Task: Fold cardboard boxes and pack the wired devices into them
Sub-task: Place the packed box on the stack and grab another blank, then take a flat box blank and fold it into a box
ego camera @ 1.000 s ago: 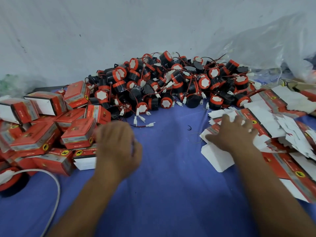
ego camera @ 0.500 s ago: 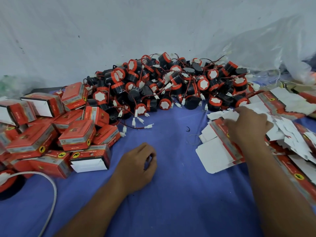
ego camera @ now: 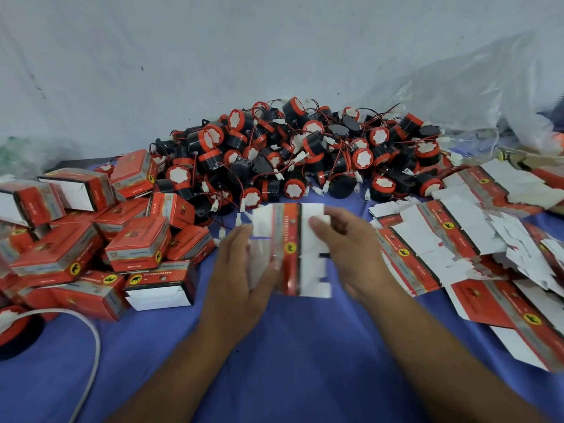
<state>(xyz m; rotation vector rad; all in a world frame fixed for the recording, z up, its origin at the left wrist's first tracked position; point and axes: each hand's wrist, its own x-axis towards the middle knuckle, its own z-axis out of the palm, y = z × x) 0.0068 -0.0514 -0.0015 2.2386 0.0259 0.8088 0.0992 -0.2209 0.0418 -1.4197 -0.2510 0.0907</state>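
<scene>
Both hands hold one flat red-and-white cardboard box blank [ego camera: 300, 239] above the blue cloth [ego camera: 305, 346] in the middle. My left hand [ego camera: 241, 270] grips its left edge, my right hand [ego camera: 345, 251] grips its right side. The blank is blurred by motion. A big pile of black-and-red wired devices [ego camera: 305, 154] lies behind it, against the white wall. Several folded red boxes [ego camera: 134, 248] are heaped at the left. A spread of flat box blanks [ego camera: 457, 248] covers the right.
A white cable [ego camera: 91, 340] curves across the cloth at the lower left, beside a black-and-red round object [ego camera: 12, 331]. Crumpled clear plastic sheeting [ego camera: 488, 87] lies at the back right. Bare blue cloth runs between my forearms.
My right hand has carried a flat blank from the right-hand stack to the middle. My left hand has come up from the cloth and taken hold of its left edge.
</scene>
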